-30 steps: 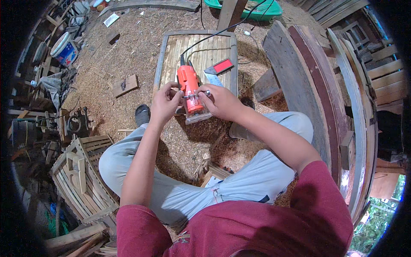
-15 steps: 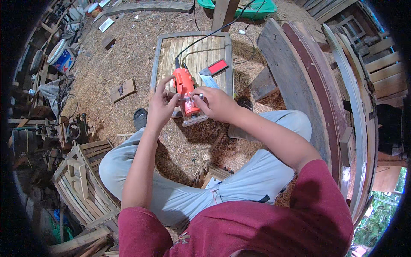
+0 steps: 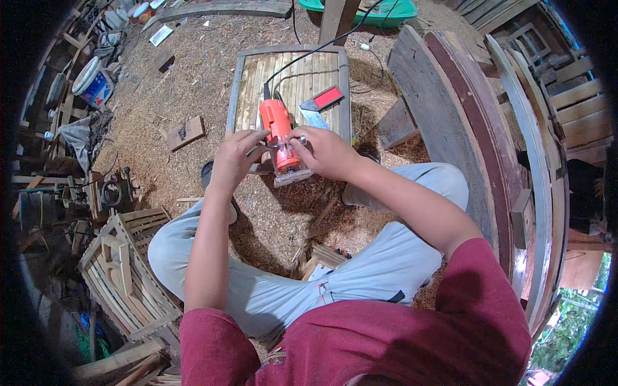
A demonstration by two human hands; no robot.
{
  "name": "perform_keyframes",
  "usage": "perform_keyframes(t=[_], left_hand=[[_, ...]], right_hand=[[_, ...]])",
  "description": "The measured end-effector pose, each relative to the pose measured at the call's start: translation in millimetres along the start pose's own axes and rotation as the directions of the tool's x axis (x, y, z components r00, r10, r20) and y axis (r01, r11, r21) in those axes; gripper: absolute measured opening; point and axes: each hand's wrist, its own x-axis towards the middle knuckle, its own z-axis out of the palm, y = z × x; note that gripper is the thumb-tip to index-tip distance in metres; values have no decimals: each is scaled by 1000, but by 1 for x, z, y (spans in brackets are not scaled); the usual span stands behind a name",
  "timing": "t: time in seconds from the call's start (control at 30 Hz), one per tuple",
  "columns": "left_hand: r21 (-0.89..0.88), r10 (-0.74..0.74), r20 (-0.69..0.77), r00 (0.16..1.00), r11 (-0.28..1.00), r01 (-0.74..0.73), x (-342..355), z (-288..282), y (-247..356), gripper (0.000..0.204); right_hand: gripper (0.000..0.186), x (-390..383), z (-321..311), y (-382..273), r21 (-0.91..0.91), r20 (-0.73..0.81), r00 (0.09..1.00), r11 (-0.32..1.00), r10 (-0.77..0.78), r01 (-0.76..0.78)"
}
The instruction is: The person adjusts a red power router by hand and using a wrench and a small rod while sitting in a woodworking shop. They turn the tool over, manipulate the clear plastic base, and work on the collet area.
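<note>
Your right hand (image 3: pixel 325 153) has its thumb and index finger pinched on a small metal piece (image 3: pixel 302 139) at the right side of the orange-red trim router (image 3: pixel 277 122); whether that piece is fixed to the router is too small to tell. Your left hand (image 3: pixel 235 157) has bent fingers with their tips at the router's left side, and you cannot tell from here whether they grip or merely touch it. The back of your right hand hides part of the router's right flank. The router lies between your two hands, its clear base (image 3: pixel 293 177) toward you and its cord end pointing away.

Under it is the slatted wooden bench (image 3: pixel 254 74), its near edge partly covered by your hands and the tool. Just right of the router lies a try square with a red-faced handle (image 3: pixel 328 96), the lower end of its blade hidden behind your right hand. The black cord (image 3: pixel 302 58) arcs over the bench and passes a wooden post (image 3: pixel 339 22). Beyond is a green tub (image 3: pixel 389 14), cut off at the top. Long planks (image 3: pixel 425 103) stand close on your right; to the left, a wood block (image 3: pixel 185 133) lies on the shavings-covered ground.
</note>
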Motion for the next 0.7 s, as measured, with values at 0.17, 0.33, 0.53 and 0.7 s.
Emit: perform_keyframes(t=[0.17,0.33,0.53,0.7], left_hand=[[158,65,-8,998,986,-63,0,1,-8,46],[151,165,-70,984,977,-153,2,5,-11,46],[159,239,-92,967,962,-222,6,6,-15,39],[163,222,-92,971,965,-205,7,3,-12,37]], right_hand=[[23,0,2,3,-12,-14,1000,1000,2,-2],[22,1,0,2,-24,-3,1000,1000,-5,5],[22,0,2,5,-28,-21,999,999,-40,39],[22,-1,2,4,-31,-38,998,998,-57,55]])
